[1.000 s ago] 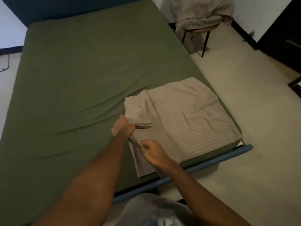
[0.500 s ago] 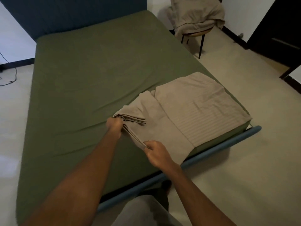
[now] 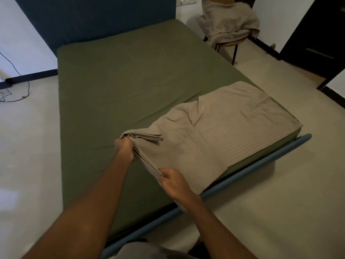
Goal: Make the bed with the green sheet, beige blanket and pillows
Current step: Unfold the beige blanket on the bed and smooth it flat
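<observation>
Left hand (image 3: 124,148): fingers curled tight round a bunched stack of folded layers at the corner of the beige blanket (image 3: 224,131). Right hand (image 3: 173,181): thumb and curled fingers pinching the same folded edge nearer the person, so that the edge runs as a taut, thin band between the two hands. The blanket is a soft matte cloth woven with fine parallel stripes. Near the hands it is gathered into shallow creases, while farther right it lies flat as a rough rectangle. It rests on the near right corner of the bed, its right margin following the mattress edge and its near part draping over the foot. Beneath it the green sheet (image 3: 130,86) is smooth and fitted, with a few long low wrinkles, and extends broadly to the left and up to the dark blue headboard (image 3: 93,21). A rounded blue frame rail (image 3: 261,161) borders the foot of the mattress. Pale floor (image 3: 280,193) runs along both long sides of the bed. Beyond the far right corner a thin-legged chair (image 3: 234,43) carries a rumpled heap of beige fabric (image 3: 229,23); whether this is the pillows cannot be told. A black cable (image 3: 18,90) lies on the floor at the left.
</observation>
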